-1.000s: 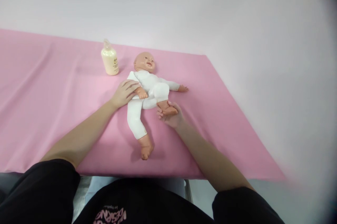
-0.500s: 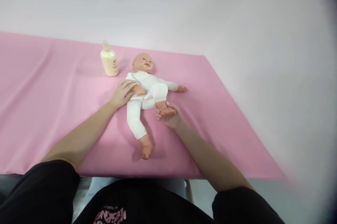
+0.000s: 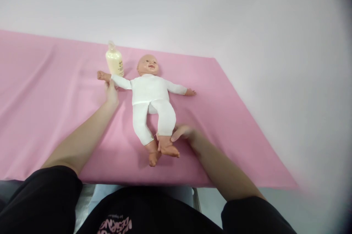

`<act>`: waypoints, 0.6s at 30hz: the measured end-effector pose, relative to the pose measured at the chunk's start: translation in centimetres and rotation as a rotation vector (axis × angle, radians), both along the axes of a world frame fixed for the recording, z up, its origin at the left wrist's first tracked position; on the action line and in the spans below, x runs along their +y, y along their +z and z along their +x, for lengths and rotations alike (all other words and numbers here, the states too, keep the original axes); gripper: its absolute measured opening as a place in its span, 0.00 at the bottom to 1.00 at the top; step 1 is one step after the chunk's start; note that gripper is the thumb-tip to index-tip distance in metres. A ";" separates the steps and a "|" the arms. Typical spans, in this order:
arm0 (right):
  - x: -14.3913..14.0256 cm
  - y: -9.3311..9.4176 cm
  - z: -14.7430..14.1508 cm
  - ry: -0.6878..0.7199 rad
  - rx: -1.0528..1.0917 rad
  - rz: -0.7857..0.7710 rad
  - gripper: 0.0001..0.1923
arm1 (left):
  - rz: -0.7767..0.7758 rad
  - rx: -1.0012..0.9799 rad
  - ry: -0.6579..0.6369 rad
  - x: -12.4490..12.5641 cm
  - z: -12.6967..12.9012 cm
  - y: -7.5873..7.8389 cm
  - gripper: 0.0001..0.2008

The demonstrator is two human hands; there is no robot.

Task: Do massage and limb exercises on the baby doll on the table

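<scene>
Partly hidden behind left hand (image 3: 112,92): doll (image 3: 150,92) wrist

Black short-sleeved top, pink lettering across the chest, bare forearms, no rings or watch visible

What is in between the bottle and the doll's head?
Only bare pink cloth lies between the bottle and the doll's head, as the head view shows.
</scene>
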State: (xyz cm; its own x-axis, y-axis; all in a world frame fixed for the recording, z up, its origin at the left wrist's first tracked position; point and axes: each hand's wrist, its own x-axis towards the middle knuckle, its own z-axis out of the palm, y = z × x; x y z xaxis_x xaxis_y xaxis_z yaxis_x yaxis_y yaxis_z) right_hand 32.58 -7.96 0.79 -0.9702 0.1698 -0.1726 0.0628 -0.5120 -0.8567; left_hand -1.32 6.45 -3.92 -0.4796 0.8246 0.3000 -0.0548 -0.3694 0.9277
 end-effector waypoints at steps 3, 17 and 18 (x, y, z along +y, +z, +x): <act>0.0 0.6 -0.3 0.053 -0.002 0.035 0.21 | -0.049 -0.069 0.008 0.2 0.0 -0.1 0.25; 0.3 1.4 -0.3 0.220 -0.018 0.110 0.32 | -0.026 0.003 0.056 -0.7 0.8 0.9 0.28; 0.4 1.3 -0.2 0.231 -0.015 0.112 0.33 | 0.010 0.073 0.048 -1.1 1.0 1.2 0.29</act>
State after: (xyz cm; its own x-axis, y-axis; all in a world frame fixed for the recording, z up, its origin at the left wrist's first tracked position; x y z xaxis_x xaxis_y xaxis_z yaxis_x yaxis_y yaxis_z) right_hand 32.37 -7.61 2.12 -0.9831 -0.0371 -0.1795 0.1798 -0.3847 -0.9054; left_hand -0.31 5.39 -2.75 -0.4950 0.7978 0.3443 0.0312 -0.3796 0.9246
